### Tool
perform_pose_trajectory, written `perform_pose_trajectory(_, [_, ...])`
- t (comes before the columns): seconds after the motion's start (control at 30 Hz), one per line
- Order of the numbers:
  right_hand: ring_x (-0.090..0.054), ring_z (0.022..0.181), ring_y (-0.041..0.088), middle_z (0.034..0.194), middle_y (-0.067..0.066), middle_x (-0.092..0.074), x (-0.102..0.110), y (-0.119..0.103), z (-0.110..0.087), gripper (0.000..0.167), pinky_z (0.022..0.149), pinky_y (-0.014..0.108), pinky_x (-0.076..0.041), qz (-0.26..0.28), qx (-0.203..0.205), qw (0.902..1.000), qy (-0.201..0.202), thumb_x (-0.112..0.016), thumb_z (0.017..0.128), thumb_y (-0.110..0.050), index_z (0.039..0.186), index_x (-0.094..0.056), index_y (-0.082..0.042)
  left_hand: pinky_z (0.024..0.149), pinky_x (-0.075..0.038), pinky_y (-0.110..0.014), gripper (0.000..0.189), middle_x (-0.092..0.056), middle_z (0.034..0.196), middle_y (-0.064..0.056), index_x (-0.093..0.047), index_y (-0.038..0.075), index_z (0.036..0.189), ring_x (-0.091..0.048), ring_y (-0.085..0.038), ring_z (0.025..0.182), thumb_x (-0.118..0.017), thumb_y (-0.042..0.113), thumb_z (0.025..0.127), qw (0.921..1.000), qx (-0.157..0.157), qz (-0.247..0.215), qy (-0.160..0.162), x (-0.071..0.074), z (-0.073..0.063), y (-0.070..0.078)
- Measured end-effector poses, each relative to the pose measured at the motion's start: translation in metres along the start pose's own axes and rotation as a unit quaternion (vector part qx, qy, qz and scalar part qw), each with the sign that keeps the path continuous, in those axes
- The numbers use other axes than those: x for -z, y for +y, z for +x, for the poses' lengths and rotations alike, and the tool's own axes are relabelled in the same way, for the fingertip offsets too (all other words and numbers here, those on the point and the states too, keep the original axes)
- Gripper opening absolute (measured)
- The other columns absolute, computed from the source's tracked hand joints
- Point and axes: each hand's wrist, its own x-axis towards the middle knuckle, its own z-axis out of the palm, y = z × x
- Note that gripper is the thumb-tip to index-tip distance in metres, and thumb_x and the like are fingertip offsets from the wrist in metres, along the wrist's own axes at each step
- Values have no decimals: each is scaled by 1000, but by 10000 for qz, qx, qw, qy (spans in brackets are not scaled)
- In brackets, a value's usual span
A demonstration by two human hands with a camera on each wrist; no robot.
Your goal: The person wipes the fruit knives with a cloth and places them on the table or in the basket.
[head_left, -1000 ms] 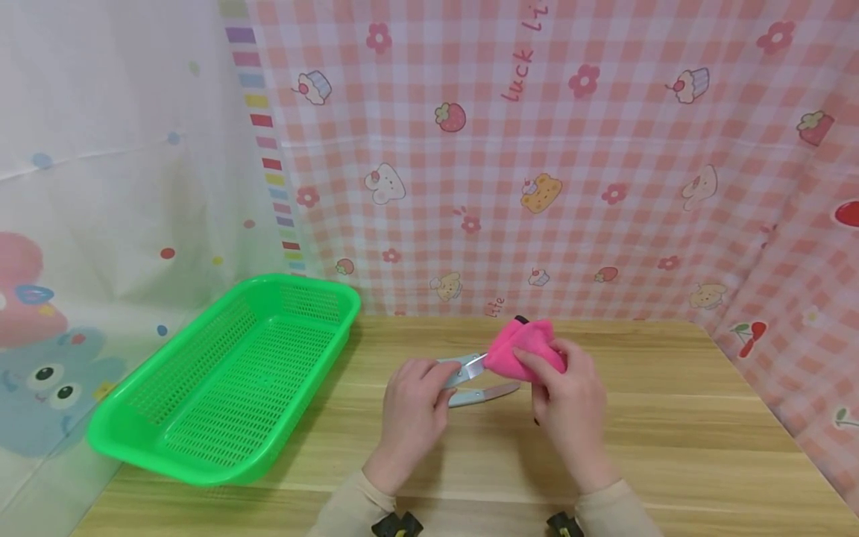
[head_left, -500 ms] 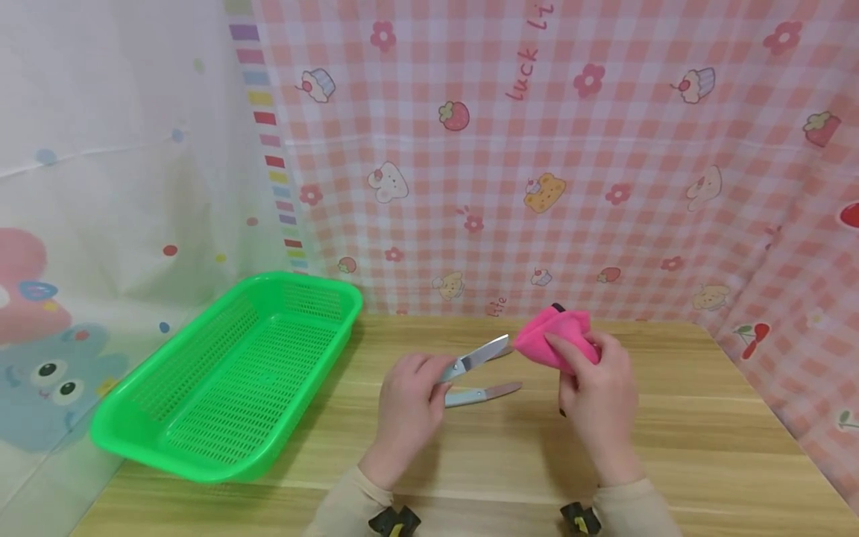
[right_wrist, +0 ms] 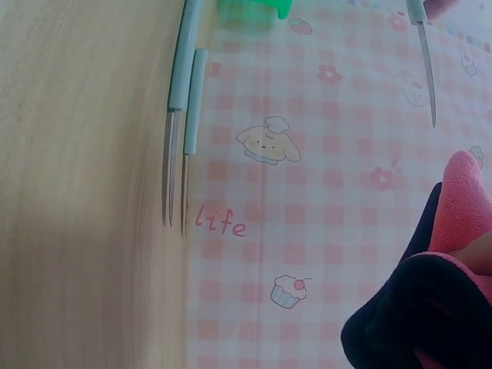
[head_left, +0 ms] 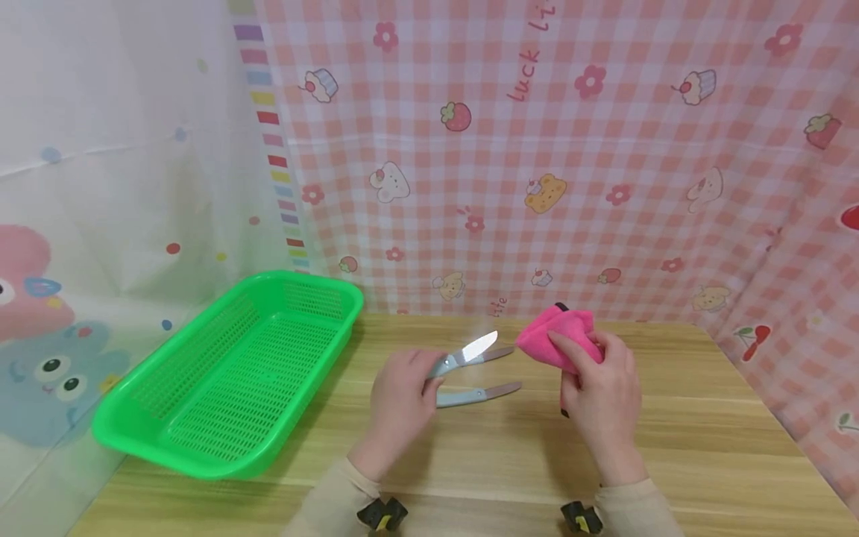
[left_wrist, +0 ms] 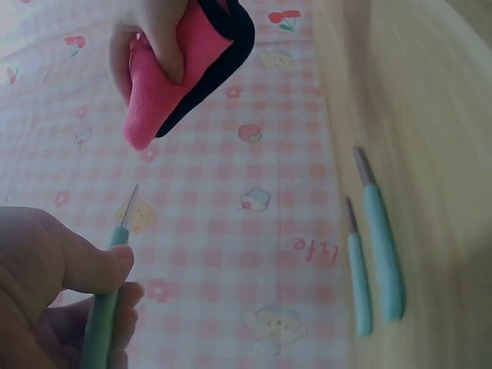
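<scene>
My left hand [head_left: 405, 395] grips a small knife [head_left: 479, 347] by its pale blue-green handle, the blade pointing up and to the right above the table. In my right hand [head_left: 602, 395] is a bunched pink cloth [head_left: 562, 339] with a dark edge, pinched between thumb and fingers. A gap separates the blade tip from the cloth in both wrist views. Two more knives with the same handles lie on the table: a nearer knife [left_wrist: 380, 246] and a farther knife [left_wrist: 359, 280], side by side. In the head view the left hand covers part of their handles.
A green plastic basket [head_left: 349, 328] with slotted walls stands at the left on the wooden table [head_left: 483, 477]. A pink checked curtain [head_left: 429, 156] hangs behind the table, and a white printed sheet [head_left: 134, 186] hangs on the left.
My right hand with the cloth has moved right, off the blade it covered a second ago. The left hand has shifted slightly left with its knife, whose blade is now bare.
</scene>
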Motion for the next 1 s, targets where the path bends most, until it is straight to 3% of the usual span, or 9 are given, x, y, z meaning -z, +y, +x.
perform_pose_trajectory(0.23, [-51,100,45,116,27,-54,0,0,1,50,76,58,-47,4,-38,10000,-41,-78,71,11,113,-74,-16,76,-52,-45,31,-70,93,-9,-70,7,107,-64,-30,86,-79,3,78,9983,233,226,-483,18,21,-18])
perform_pose_trajectory(0.37, [-51,101,45,117,28,-53,1,-1,0,49,76,58,-47,0,-91,9999,-71,-79,71,10,113,-74,-16,80,-51,-46,29,-71,95,-12,-70,4,107,-64,-32,88,-79,2,79,9985,235,233,-432,34,37,-34])
perform_pose_trajectory(0.57, [-50,100,45,116,27,-53,1,-1,0,49,76,57,-46,27,-85,9999,-64,-80,71,11,112,-74,-14,69,-50,-45,25,-69,84,-11,-70,3,104,-61,-29,75,-78,1,80,9968,595,320,-434,70,59,-56])
perform_pose_trajectory(0.8, [-50,100,45,116,28,-53,1,0,0,48,76,57,-47,25,-57,10000,-19,-79,71,11,111,-74,-14,67,-47,-46,25,-68,91,-15,-67,8,113,-60,-30,76,-71,8,88,9815,1510,501,-1063,115,72,-92])
perform_pose_trajectory(1.0, [-50,100,45,116,28,-53,1,0,-1,48,77,57,-46,37,-63,9999,-72,-79,71,11,112,-74,-14,74,-48,-49,29,-66,106,-23,-61,4,122,-62,-37,90,-65,10,93,9658,2071,421,-1501,141,70,-133])
